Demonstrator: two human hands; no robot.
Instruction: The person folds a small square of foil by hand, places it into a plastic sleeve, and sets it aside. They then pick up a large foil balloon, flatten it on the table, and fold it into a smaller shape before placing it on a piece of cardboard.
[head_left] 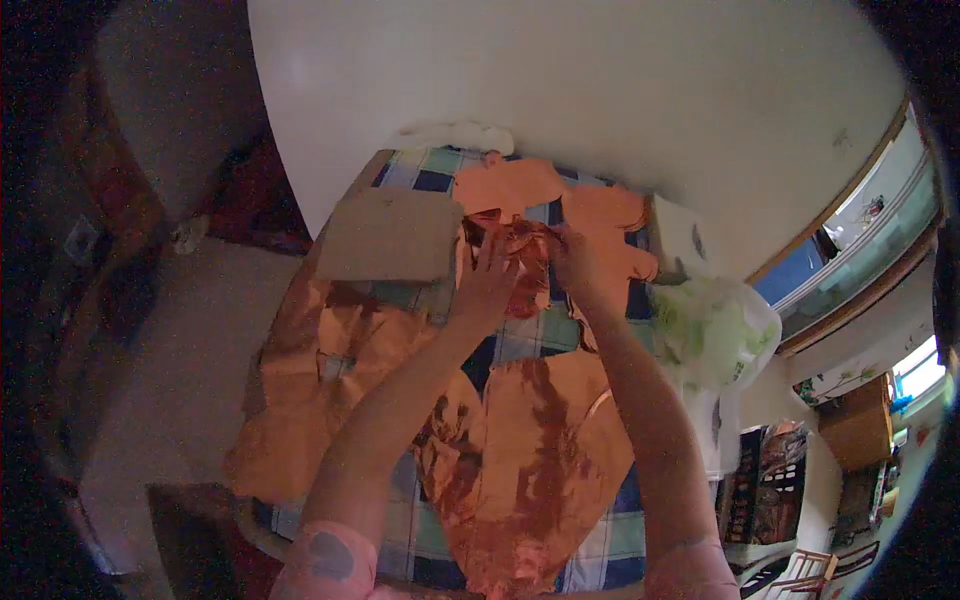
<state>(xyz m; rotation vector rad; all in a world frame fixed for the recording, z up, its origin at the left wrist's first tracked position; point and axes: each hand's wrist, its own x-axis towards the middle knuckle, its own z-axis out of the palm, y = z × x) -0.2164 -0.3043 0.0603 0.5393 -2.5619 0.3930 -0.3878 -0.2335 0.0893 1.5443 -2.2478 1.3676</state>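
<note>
A crumpled, shiny copper-coloured foil piece (pixel 527 285) lies toward the far middle of the table, between my two hands. My left hand (pixel 486 275) rests on its left side with the fingers stretched out and a little apart. At the upper right edge of the foil, my right hand (pixel 571 262) has its fingers bent together on that edge; its fingertips are partly hidden. Flat orange-copper pieces with rounded outlines (pixel 510 185) lie just beyond my hands. More of them (pixel 604 215) lie beside my right hand.
A large copper foil piece (pixel 535 450) spreads between my forearms on the checked tablecloth (pixel 425 530). Other foil (pixel 290 430) covers the left side. A brown cardboard piece (pixel 390 237) lies left of my hands. A white box (pixel 676 238) and a pale green-white plastic bag (pixel 715 330) stand right.
</note>
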